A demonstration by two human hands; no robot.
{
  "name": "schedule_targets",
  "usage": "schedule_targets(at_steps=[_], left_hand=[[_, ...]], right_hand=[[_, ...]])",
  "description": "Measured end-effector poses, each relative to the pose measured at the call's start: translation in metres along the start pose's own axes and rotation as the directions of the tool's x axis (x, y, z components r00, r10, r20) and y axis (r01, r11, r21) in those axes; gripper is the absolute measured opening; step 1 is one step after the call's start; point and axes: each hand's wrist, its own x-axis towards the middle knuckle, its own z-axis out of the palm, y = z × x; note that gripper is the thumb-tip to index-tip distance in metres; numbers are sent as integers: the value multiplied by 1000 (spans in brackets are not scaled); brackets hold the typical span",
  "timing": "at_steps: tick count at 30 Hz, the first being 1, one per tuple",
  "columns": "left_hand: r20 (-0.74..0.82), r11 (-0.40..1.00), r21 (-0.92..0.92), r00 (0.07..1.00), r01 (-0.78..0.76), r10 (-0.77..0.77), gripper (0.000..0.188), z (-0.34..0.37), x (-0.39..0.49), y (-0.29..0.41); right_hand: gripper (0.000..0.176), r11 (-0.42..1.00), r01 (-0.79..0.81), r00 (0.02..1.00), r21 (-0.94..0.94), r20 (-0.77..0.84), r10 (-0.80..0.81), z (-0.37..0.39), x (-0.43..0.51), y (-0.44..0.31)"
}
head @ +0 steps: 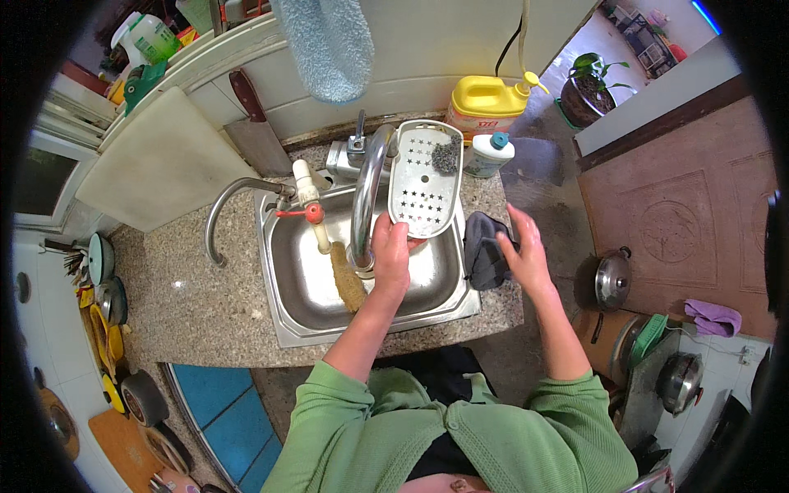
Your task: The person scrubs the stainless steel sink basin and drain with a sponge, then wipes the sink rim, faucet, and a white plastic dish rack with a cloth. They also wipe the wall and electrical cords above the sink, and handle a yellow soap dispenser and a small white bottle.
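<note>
My left hand [392, 252] grips the lower end of a white perforated drain tray [425, 179] with star-shaped holes, held over the right part of a stainless steel sink [302, 271]. A grey metal scouring pad [446, 154] rests at the tray's upper right. Bare and with fingers apart, my right hand [524, 249] hovers right of a dark grey cloth [487, 249] on the counter by the sink. Between the tray and the left half of the basin arches a chrome faucet [371, 179]. A tan loofah-like scrubber [346, 277] lies in the basin.
A red-handled tap [313, 213] and a curved steel spout [216, 212] stand at the sink's left. Behind are a cleaver [259, 138] and a white cutting board [166, 160]. A yellow jug [490, 98] and a white bottle [490, 154] stand at the back right.
</note>
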Motion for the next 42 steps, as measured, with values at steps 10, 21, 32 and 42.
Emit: schedule_targets(at_steps=[10,21,32,42], left_hand=[[-129,1000,6,992,-11,12,33,15,-6,-10],[121,798,-476,927,369,-356,46,9,-74,-24],[-560,509,822,519,254,646,34,-247,-113,-3],[-195,579,753,946,313,-257,38,-66,-96,8]], right_hand=[[49,836,436,896,-333,70,-439,27,148,-87],[43,771,551,766,319,174,-619,6,3,-66],[90,957,218,858,-193,505,-94,24,-4,11],[37,954,-73,954,291,298,-18,-41,33,-27]])
